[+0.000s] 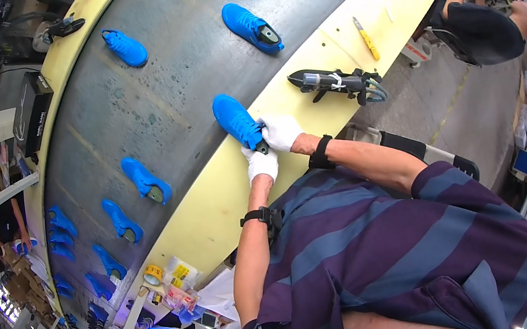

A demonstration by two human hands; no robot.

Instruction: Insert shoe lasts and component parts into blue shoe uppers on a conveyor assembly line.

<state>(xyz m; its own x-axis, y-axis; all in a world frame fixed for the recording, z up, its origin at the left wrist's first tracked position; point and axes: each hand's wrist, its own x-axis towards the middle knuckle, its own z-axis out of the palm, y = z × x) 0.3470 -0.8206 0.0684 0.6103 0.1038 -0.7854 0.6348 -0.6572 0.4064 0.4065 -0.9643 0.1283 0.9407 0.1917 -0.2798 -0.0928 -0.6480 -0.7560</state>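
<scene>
A blue lace-up sneaker (234,118) is held between my two white-gloved hands at the near edge of the grey belt, its toe pointing away from me. My left hand (261,164) has its fingers closed at the heel end from below. On the right side of the heel opening, my right hand (280,132) grips the collar with bent fingers. A dark insert (263,146) with a small hole shows in the opening between the hands. The fingertips are partly hidden by the shoe and gloves.
More blue sneakers stand on the belt (179,54), including one sneaker (252,28) ahead. On the yellow ledge lie a black tool with hoses (337,84) and a yellow utility knife (366,39). A tape roll (153,274) sits at left. A co-worker (485,29) works far right.
</scene>
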